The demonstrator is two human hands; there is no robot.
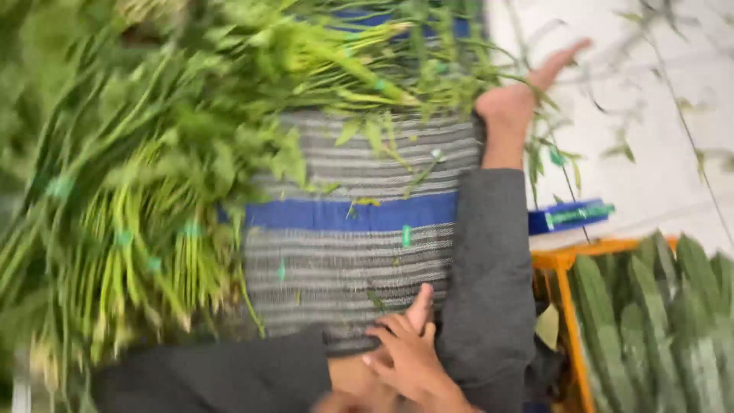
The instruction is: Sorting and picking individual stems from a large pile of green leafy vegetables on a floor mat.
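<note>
Greens (145, 176) lie in long-stemmed bunches across the left and top of a grey striped cloth (359, 260), which has a broad blue band (344, 213) running across its middle. Small teal ties or tags dot the stems and the cloth here and there; they are too blurred to make out further.

The person's right hand (520, 95) reaches up along the right edge of the cloth, at the far end of the leafy stems. Its fingers stretch out flat toward the pale floor (657, 138), loose and not closed round anything that shows clearly; thin stems trail across and beside it, and whether any are pinched under the palm cannot be told. The dark grey sleeve (489, 291) runs down the right side of the cloth.

The left hand (409, 352) sits low at the near edge of the cloth, fingers bent and resting on the striped fabric, the forefinger pointing up. It appears to press or hold the cloth's edge, though the blur hides the grip.

To the right, just past the sleeve, a flat blue box with a green label strip (569, 216) lies on the floor. Below it stands an orange crate (569, 321) packed with upright ridged green gourds (657, 321), close together.
</note>
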